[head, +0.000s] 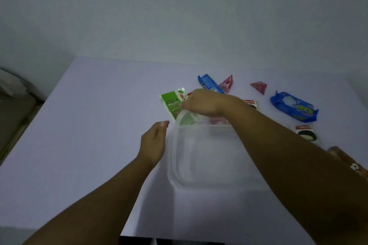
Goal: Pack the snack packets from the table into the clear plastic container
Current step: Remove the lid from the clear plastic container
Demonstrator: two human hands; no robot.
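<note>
Right hand (201, 103): fingers curled on far rim of clear plastic container (209, 157).
Left hand (153, 143): relaxed, empty, beside container's left edge.
Green nuts packet (171, 103): touching far-left corner.

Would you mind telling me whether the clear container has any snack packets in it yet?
Empty, it seems: the clear container shows only table through its base, though the right hand covers its far edge.

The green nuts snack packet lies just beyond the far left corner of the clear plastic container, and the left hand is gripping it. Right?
Not quite. The head view shows the right hand on the green nuts snack packet; the left hand hangs open beside the clear plastic container. The packet's place is as stated.
</note>
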